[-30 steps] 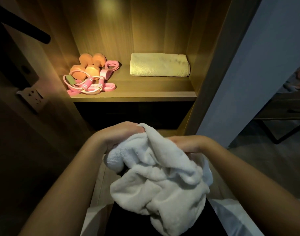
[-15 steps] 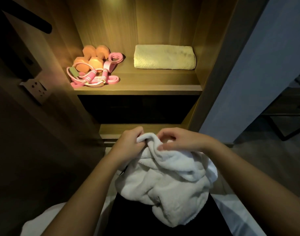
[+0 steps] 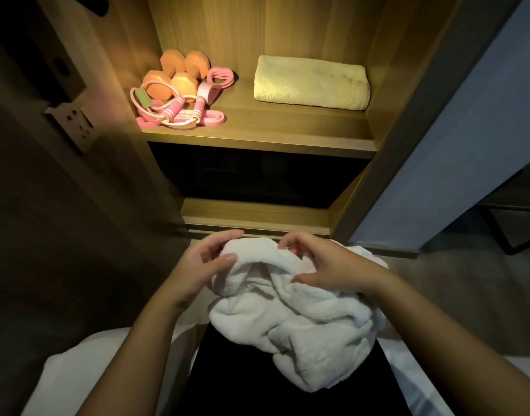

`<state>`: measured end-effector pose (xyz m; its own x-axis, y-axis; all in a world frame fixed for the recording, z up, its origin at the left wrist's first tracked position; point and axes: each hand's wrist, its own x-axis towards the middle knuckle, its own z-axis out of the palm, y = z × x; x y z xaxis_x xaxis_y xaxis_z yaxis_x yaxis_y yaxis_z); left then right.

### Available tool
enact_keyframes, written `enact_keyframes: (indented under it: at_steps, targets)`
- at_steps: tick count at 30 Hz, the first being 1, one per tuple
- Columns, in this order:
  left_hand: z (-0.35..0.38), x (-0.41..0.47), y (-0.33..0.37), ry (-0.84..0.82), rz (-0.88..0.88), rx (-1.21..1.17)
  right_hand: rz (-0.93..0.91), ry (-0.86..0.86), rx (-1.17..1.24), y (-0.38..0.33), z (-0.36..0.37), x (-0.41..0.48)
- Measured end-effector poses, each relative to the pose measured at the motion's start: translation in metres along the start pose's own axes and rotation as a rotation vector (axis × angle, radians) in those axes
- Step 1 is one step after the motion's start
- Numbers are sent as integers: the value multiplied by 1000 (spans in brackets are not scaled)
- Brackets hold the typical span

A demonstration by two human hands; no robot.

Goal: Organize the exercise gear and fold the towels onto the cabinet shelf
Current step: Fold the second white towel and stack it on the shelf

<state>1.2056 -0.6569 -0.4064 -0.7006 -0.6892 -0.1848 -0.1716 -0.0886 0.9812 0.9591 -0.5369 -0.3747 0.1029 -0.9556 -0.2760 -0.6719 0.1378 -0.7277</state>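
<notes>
The left hand [image 3: 206,262] loosely pinches the crumpled white towel [image 3: 287,322], the right hand [image 3: 329,265] rests half-open on it; folding probably needs its corners found next.
</notes>
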Motion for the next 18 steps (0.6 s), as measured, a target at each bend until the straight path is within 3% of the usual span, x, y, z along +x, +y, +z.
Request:
enact_keyframes:
  at_steps: [4, 7, 11, 16, 18]
  targets:
    - [3, -3, 13, 112, 151, -18, 34, -135, 86, -13, -15, 3]
    - [9, -2, 38, 71, 236, 27, -9, -236, 224, -35, -27, 13]
    - [7, -3, 66, 42, 311, 141, -108, -277, 193, -54, -37, 27]
    - [-3, -13, 85, 84, 348, 282, -238, -51, 253, -57, -42, 32]
    - [-12, -16, 89, 123, 324, 321, -215, -18, 162, -55, -49, 31]
